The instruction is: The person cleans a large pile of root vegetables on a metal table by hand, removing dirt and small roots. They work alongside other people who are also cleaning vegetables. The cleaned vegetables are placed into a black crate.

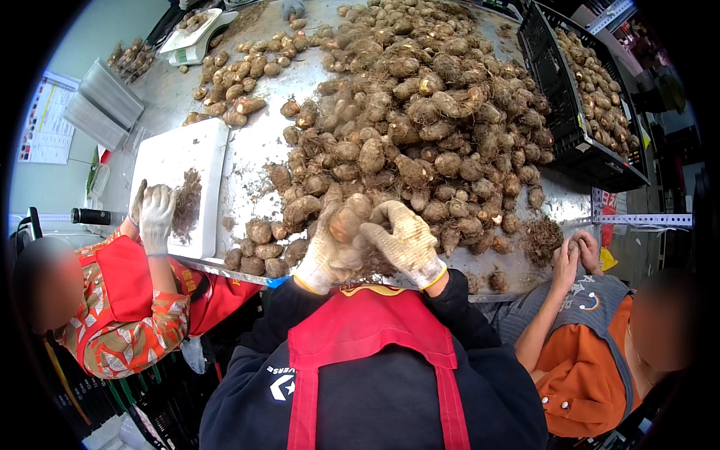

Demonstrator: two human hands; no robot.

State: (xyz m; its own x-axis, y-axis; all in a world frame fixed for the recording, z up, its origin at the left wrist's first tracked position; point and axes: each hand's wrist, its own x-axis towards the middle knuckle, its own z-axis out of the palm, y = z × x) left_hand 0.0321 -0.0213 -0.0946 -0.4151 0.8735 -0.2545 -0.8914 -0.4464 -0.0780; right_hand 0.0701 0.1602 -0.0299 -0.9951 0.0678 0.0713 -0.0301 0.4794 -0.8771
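Just over the near edge of the table, my left hand (pixel 322 251), in a pale work glove, is closed around a brown taro corm (pixel 349 217). My right hand (pixel 409 241), gloved the same way, has its fingers curled against the right side of that corm. Motion smears the corm's lower part and the fingertips around it. Right beyond both hands rises a large heap of hairy, soil-covered taro corms (pixel 427 112). A small group of rounder corms (pixel 262 247) lies left of my left hand, by the table edge.
A white tray (pixel 161 154) with root scraps stands at left, near a co-worker's gloved hands (pixel 156 214). Another co-worker's bare hands (pixel 576 255) hold a corm at right. A black crate (pixel 574 112) of corms is far right; a scale (pixel 196 37) stands far left.
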